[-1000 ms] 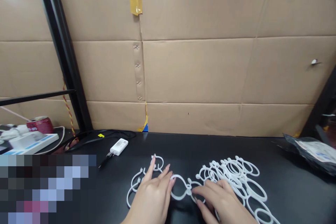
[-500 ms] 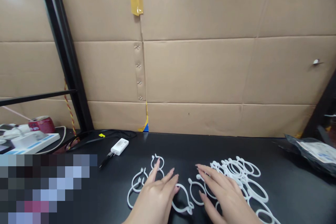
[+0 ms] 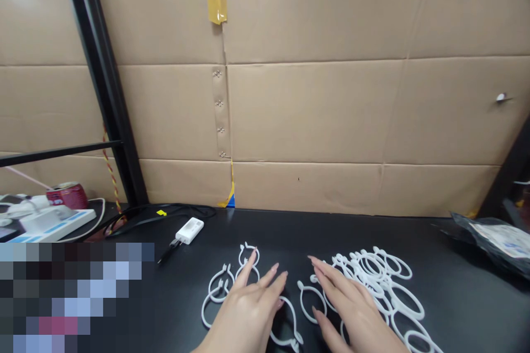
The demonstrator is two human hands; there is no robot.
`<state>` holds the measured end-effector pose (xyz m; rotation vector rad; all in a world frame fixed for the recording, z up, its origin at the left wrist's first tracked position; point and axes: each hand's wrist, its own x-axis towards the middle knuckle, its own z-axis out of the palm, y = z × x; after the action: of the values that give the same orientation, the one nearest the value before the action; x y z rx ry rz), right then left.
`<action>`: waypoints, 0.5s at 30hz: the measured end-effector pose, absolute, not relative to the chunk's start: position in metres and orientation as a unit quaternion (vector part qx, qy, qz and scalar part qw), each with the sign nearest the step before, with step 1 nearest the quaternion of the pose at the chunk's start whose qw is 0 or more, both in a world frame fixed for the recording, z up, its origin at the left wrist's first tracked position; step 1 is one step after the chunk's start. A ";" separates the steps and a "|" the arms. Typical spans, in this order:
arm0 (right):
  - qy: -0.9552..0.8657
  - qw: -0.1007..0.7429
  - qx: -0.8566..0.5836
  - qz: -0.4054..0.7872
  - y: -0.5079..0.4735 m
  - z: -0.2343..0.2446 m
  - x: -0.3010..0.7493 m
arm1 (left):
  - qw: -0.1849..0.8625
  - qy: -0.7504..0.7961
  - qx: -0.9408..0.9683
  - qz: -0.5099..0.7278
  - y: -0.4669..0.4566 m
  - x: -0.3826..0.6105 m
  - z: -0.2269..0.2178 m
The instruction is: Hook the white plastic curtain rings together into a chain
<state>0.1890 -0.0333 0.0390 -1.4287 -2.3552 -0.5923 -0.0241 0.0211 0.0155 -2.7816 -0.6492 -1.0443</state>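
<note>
My left hand [image 3: 248, 306] is palm down at the lower middle, its upper fingers stretched forward. A white plastic curtain ring [image 3: 295, 317] with ball ends comes out from beside its thumb and appears pinched there; the contact is partly hidden. More white rings [image 3: 203, 311] lie to the left of and beyond this hand. My right hand [image 3: 356, 303] is open, fingers extended and thumb apart, over the left edge of a spread of white rings [image 3: 408, 300]. Another single ring [image 3: 301, 306] lies by its thumb.
A white power adapter [image 3: 192, 230] with a black plug lies at back left. Farther left are a power strip [image 3: 78, 226] and a red can [image 3: 68, 196]. A black plastic bag [image 3: 467, 231] sits at right. A cardboard wall [image 3: 314, 116] closes off the black table's back.
The ring at my left thumb has shifted slightly downward and turned. My left fingertips have moved a little right. My right hand has barely moved.
</note>
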 end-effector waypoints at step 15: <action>-0.820 0.217 -0.522 -0.087 -0.038 0.043 0.182 | -0.065 -0.287 -0.861 -0.414 0.012 -0.024 0.022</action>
<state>0.1819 -0.0383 0.0432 -1.4460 -2.2719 -0.2409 -0.0237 0.0118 0.0224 -2.8251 -0.9405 -1.3574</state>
